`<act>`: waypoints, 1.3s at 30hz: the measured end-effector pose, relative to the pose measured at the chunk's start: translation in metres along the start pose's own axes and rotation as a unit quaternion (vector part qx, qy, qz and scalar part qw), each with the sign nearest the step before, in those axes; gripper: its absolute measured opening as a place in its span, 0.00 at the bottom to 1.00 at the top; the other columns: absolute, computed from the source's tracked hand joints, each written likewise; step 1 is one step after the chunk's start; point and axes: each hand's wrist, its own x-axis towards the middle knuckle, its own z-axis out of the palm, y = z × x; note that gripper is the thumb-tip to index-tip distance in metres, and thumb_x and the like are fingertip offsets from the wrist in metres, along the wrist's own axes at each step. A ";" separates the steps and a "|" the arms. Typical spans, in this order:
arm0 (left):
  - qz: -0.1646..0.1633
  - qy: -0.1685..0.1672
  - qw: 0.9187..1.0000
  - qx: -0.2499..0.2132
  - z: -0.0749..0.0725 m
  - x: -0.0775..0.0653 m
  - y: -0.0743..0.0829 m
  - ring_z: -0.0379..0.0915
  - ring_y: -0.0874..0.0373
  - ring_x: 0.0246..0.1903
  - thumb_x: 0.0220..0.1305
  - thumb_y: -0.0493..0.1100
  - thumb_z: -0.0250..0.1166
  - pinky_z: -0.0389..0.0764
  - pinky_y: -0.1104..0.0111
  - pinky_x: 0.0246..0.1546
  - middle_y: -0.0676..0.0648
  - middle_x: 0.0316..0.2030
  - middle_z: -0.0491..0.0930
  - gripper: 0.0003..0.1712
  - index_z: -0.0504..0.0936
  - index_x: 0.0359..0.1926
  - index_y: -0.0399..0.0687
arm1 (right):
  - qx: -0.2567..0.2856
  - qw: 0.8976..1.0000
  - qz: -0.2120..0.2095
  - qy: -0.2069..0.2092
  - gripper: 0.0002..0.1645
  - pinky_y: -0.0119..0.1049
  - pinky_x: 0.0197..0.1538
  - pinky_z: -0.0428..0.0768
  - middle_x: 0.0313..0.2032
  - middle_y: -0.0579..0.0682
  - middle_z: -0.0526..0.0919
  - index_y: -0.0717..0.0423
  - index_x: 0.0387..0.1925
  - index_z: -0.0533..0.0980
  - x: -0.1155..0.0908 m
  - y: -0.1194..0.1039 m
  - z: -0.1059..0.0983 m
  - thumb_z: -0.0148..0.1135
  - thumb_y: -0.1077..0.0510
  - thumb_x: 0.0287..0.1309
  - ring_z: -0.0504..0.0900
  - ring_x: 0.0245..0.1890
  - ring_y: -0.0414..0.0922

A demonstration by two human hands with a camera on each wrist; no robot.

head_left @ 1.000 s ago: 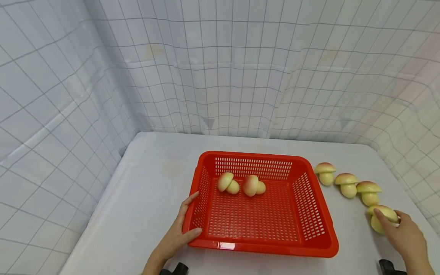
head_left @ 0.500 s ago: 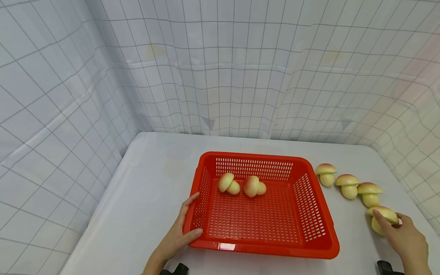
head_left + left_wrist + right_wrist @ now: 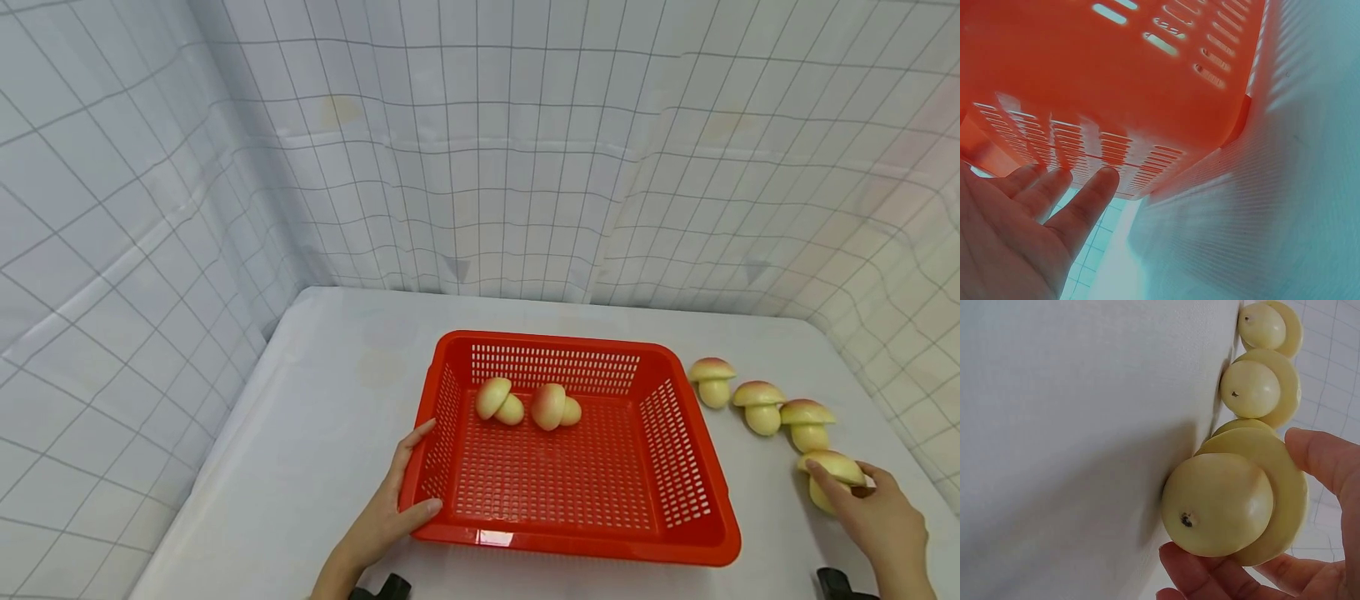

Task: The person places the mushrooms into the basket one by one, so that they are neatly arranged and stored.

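The red plastic basket [image 3: 570, 550] stands in the middle of the table, with two mushrooms [image 3: 550, 407] lying on their sides in it. My left hand [image 3: 386, 508] holds its near left corner, thumb over the rim; in the left wrist view the other fingers [image 3: 1094, 197] lie along the slotted outer wall. At the right, my right hand [image 3: 881, 517] grips a yellow mushroom [image 3: 1216, 503] with a reddish cap top, thumb on one side of the cap and fingers on the other. Its rounded stem end faces the right wrist camera.
Three more mushrooms [image 3: 807, 423] stand upright in a slanting row between the basket's right side and the right hand. White cloth covers the table [image 3: 315, 400]. Grid-patterned white curtains [image 3: 525, 167] hang behind and at both sides.
My right hand and the mushroom in it have shifted very slightly left. The left hand and the basket have stayed in place.
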 end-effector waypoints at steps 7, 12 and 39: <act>-0.001 -0.007 1.000 -0.001 0.000 -0.001 0.001 0.62 0.35 0.54 0.57 0.38 0.61 0.79 0.56 0.43 0.38 0.66 0.50 0.47 0.48 0.72 0.62 | 0.016 1.000 0.005 0.005 0.57 0.62 0.51 0.62 0.51 0.76 0.70 0.76 0.66 0.51 -0.002 0.000 0.002 0.51 0.31 0.58 0.66 0.49 0.73; 0.002 -0.008 1.000 0.007 0.000 -0.001 0.001 0.62 0.35 0.53 0.57 0.38 0.61 0.79 0.56 0.43 0.38 0.66 0.50 0.46 0.48 0.72 0.62 | 0.026 1.000 0.010 0.011 0.58 0.61 0.50 0.62 0.50 0.76 0.72 0.75 0.66 0.51 0.000 0.002 0.003 0.53 0.30 0.57 0.67 0.48 0.73; 0.010 -0.007 1.000 0.014 -0.001 -0.001 0.000 0.60 0.34 0.55 0.56 0.39 0.62 0.79 0.57 0.43 0.38 0.67 0.49 0.48 0.47 0.72 0.59 | 0.051 0.996 -0.030 0.071 0.55 0.60 0.49 0.61 0.52 0.75 0.71 0.74 0.66 0.52 -0.009 -0.017 -0.003 0.55 0.33 0.58 0.67 0.49 0.71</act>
